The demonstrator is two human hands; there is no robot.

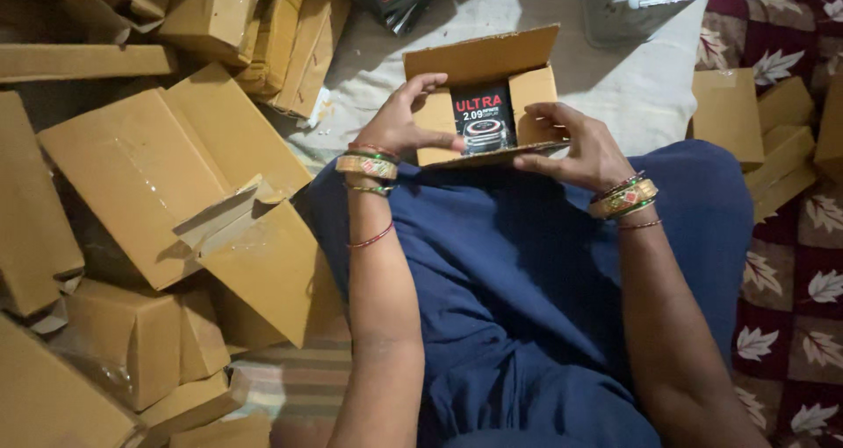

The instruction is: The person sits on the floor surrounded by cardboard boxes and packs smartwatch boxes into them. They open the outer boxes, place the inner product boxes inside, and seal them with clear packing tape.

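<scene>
Here both hands, left hand and right hand, pinch the open carton; the black product box inside could tip out over the lap.

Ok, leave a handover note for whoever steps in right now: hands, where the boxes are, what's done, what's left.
Left hand: grips the left side of the small open brown cardboard box, thumb on the black printed product carton.
Right hand: holds the box's right side and front flap.
Box is held over the lap in blue cloth; its top flap stands open.
Done: black carton sits inside the box.
Left: flaps not yet closed.
A pile of brown cardboard boxes lies to the left, a few more cardboard boxes to the right on the leaf-patterned cloth.
</scene>
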